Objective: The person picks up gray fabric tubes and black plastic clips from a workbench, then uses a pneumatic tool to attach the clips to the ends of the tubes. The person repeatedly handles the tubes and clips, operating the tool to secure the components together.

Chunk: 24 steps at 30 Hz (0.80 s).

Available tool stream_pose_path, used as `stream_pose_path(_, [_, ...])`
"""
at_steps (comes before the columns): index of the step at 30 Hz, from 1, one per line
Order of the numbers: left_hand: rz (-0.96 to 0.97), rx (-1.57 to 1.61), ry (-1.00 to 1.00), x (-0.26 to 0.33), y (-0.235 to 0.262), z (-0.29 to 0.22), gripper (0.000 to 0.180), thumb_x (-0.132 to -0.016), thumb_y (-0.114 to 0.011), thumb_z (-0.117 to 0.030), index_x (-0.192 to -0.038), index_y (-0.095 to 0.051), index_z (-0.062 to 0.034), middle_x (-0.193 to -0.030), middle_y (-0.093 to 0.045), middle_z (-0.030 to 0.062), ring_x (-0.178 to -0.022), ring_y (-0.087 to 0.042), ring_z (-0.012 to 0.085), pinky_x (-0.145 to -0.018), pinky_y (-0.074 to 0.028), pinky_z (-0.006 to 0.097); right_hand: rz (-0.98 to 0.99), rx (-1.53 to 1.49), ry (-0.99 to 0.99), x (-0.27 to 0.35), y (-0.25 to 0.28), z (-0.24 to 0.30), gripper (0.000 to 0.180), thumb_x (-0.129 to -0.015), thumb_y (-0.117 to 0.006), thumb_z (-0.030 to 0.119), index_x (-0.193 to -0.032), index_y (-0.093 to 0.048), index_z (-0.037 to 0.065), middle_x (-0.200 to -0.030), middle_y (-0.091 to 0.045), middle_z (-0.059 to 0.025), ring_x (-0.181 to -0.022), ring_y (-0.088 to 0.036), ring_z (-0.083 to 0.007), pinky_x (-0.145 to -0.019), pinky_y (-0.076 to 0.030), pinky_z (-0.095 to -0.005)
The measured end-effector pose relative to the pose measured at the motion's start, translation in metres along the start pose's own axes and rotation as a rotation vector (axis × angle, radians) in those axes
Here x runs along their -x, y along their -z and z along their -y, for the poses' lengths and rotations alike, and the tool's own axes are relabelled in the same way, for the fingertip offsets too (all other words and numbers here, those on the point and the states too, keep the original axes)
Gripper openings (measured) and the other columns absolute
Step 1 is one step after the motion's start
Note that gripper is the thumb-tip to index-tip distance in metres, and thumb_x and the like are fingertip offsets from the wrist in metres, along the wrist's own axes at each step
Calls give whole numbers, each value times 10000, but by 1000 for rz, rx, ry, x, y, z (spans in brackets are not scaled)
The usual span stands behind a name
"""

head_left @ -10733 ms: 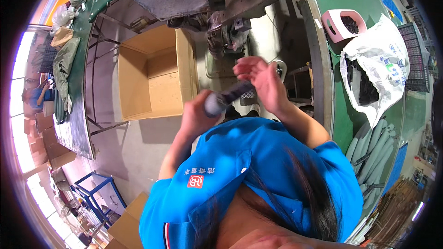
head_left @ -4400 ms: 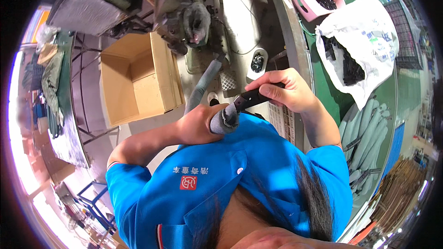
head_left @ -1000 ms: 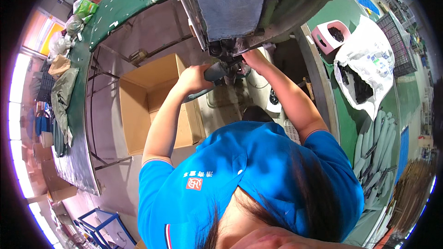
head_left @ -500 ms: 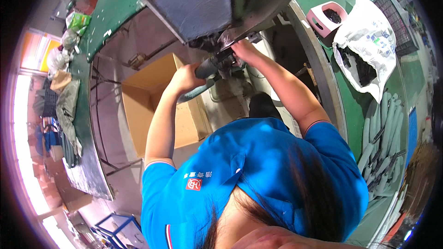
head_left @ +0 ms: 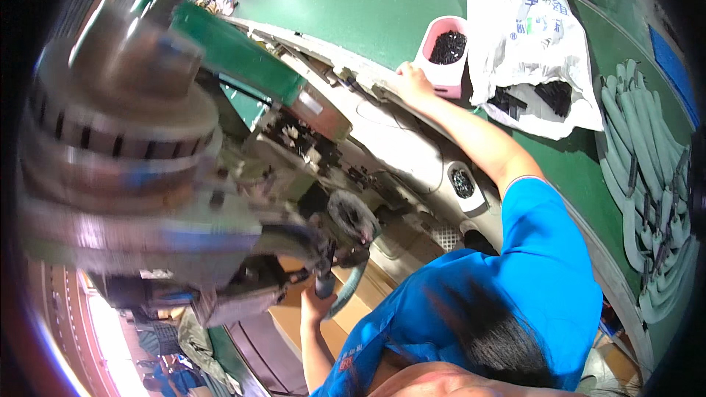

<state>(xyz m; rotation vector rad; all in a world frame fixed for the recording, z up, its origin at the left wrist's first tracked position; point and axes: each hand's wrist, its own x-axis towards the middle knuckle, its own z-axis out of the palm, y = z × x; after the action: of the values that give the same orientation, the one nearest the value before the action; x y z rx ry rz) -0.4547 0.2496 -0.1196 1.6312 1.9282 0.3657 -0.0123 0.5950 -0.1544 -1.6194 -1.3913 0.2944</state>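
While left hand [head_left: 315, 304] has fingers closed around a grey, curved, foam-covered tube [head_left: 354, 287] at dark metal machine [head_left: 140, 231], right hand [head_left: 415, 86], finger grip unclear, sits beside pink plastic bin [head_left: 445, 73] of small black parts [head_left: 448, 48] on green tabletop [head_left: 353, 7].

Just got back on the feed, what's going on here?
A person in a blue shirt has the left hand around a grey tube beside a large machine. The right hand is stretched out to the table edge, right by a pink and white bin of small black parts; whether it touches the bin is hard to tell. Beyond that, a white bag with dark pieces and a pile of grey tubes lie on the green table.
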Motion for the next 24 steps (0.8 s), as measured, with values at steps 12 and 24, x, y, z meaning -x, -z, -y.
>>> stream_pose_path(12, [-72,199,285,15,-19,-30,426,-619,-737,-138,-1018,-604,-67,-868,-612,54,-764,-585,167,-677,-485,339,494,592,-459,-147,0,-179,946,-655,-724,281,-1447,-214,188,-1544,60,-132,-1343,32,-569,-993,-163,-754])
stream_pose_path(24, [-302,195,324,25,-42,-43,451,-616,-724,-54,-1042,-581,-10,-883,-633,72,-777,-606,137,-694,-509,305,682,747,-241,-171,-13,-229,461,-784,-577,178,-1242,-556,125,-1196,-584,-216,-1135,-556,-363,-966,-437,-442])
